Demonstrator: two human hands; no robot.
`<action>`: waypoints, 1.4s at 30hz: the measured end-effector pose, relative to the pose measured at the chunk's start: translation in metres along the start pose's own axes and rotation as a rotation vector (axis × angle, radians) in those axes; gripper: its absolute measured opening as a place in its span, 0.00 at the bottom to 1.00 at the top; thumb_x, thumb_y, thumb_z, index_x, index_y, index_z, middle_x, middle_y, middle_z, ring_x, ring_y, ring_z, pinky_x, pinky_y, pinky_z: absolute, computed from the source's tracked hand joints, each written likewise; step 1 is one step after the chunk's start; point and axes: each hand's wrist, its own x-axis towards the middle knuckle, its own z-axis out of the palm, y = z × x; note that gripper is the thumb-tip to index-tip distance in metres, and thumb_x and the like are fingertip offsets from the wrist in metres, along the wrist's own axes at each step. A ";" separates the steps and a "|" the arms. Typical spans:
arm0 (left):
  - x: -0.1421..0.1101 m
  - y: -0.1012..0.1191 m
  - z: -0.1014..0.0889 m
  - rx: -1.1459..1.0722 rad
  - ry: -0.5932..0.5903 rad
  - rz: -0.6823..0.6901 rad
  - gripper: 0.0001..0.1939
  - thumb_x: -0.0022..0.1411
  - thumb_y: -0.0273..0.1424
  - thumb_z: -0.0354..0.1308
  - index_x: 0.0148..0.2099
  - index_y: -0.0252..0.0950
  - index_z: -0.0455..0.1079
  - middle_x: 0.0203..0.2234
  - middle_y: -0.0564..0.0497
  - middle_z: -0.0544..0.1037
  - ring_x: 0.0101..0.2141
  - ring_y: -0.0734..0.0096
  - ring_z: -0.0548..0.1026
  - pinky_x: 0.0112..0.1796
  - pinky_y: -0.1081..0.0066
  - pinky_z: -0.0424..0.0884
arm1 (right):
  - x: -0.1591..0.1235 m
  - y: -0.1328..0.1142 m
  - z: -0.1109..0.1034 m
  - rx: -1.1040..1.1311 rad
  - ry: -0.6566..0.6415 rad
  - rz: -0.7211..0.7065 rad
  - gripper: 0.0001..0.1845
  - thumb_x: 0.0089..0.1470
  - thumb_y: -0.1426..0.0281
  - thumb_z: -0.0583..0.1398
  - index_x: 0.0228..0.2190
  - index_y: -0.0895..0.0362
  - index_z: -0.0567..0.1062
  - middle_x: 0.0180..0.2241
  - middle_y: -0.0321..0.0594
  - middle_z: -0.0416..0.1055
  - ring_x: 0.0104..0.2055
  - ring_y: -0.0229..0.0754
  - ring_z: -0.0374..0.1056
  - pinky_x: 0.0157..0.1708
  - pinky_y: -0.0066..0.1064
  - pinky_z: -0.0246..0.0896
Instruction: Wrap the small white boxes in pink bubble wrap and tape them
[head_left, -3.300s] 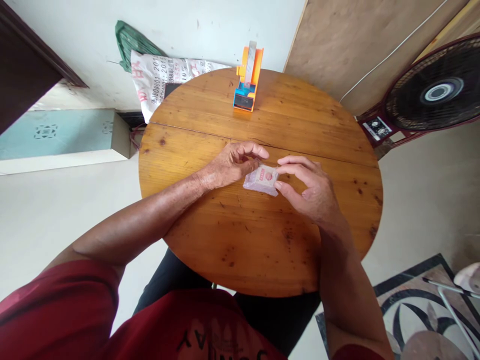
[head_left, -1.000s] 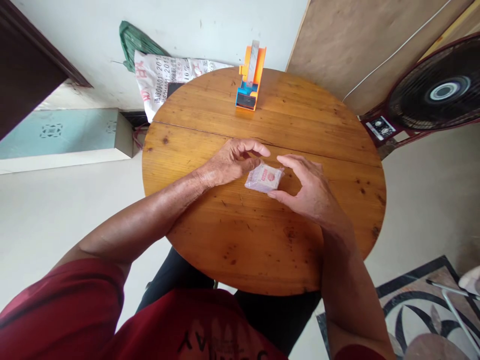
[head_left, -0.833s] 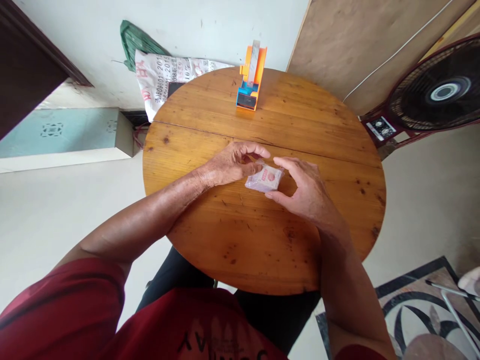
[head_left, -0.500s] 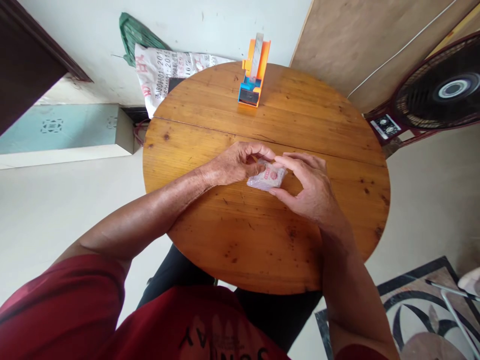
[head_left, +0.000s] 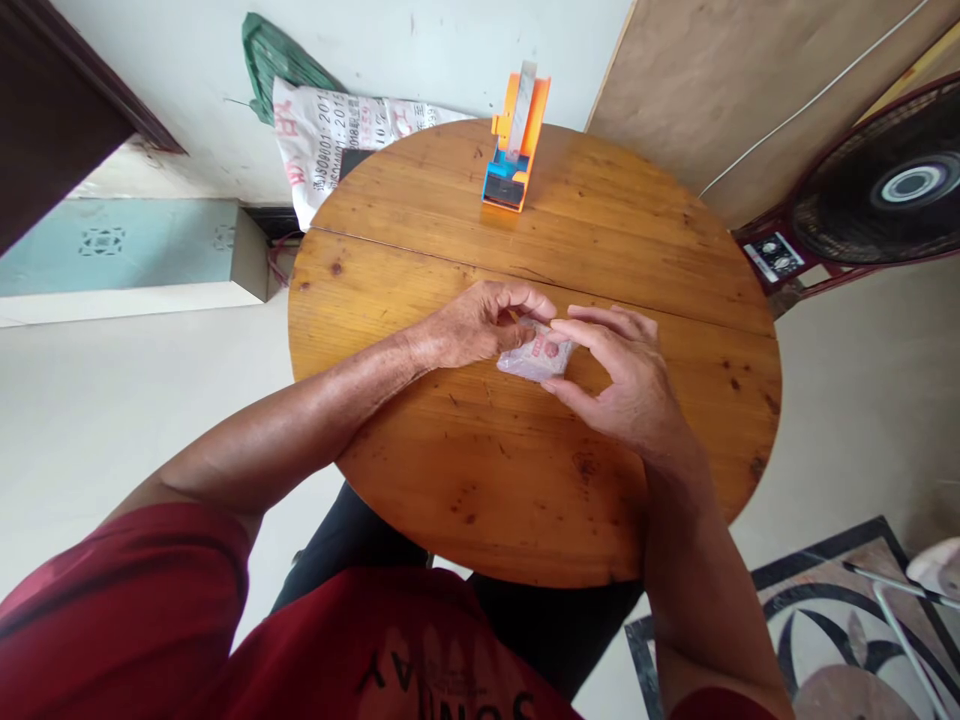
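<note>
Wood surface, rnd; tape disp. near far edge, sack behind L, fan to R. Pkt mid-surface, betw. L hand (thumb over pkt's far-L corner, fingers curled) & R hand (fingers spread: thumb at near edge, index at far). Can't tell if either pinches.

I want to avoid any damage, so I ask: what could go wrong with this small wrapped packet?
The thin wrap might tear where the left hand touches it. The packet could also slip on the table, as the right hand seems to meet only its edges.
</note>
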 end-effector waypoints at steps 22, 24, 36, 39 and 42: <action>-0.003 0.005 -0.003 0.008 0.037 -0.108 0.16 0.54 0.29 0.70 0.46 0.34 0.76 0.38 0.48 0.83 0.36 0.68 0.80 0.39 0.68 0.75 | -0.001 0.001 0.013 0.038 -0.106 0.220 0.31 0.54 0.61 0.64 0.59 0.49 0.69 0.53 0.47 0.76 0.53 0.59 0.71 0.54 0.56 0.63; -0.003 0.004 -0.002 -0.020 0.038 -0.091 0.17 0.54 0.30 0.71 0.46 0.35 0.76 0.38 0.48 0.83 0.36 0.69 0.80 0.39 0.69 0.75 | -0.001 0.001 0.015 0.017 -0.085 0.222 0.30 0.55 0.61 0.64 0.58 0.48 0.69 0.52 0.47 0.76 0.53 0.59 0.71 0.54 0.57 0.62; 0.002 0.001 -0.008 0.100 0.236 -0.022 0.14 0.54 0.24 0.65 0.45 0.32 0.75 0.38 0.48 0.80 0.40 0.68 0.78 0.45 0.66 0.73 | -0.005 0.011 0.001 0.125 -0.191 0.217 0.45 0.48 0.57 0.69 0.65 0.46 0.60 0.62 0.46 0.68 0.61 0.60 0.65 0.60 0.58 0.58; 0.002 0.001 -0.009 0.085 0.280 -0.043 0.14 0.54 0.22 0.61 0.45 0.32 0.74 0.37 0.49 0.80 0.37 0.70 0.77 0.43 0.68 0.72 | -0.003 0.009 0.005 0.136 -0.174 0.223 0.45 0.48 0.58 0.69 0.65 0.46 0.60 0.62 0.46 0.68 0.61 0.60 0.65 0.60 0.59 0.58; 0.003 0.000 -0.009 0.087 0.294 -0.058 0.15 0.52 0.21 0.59 0.44 0.32 0.74 0.34 0.51 0.79 0.34 0.73 0.75 0.41 0.70 0.72 | -0.002 0.009 0.014 0.139 -0.148 0.207 0.44 0.48 0.60 0.68 0.64 0.47 0.61 0.60 0.47 0.70 0.61 0.61 0.66 0.59 0.59 0.59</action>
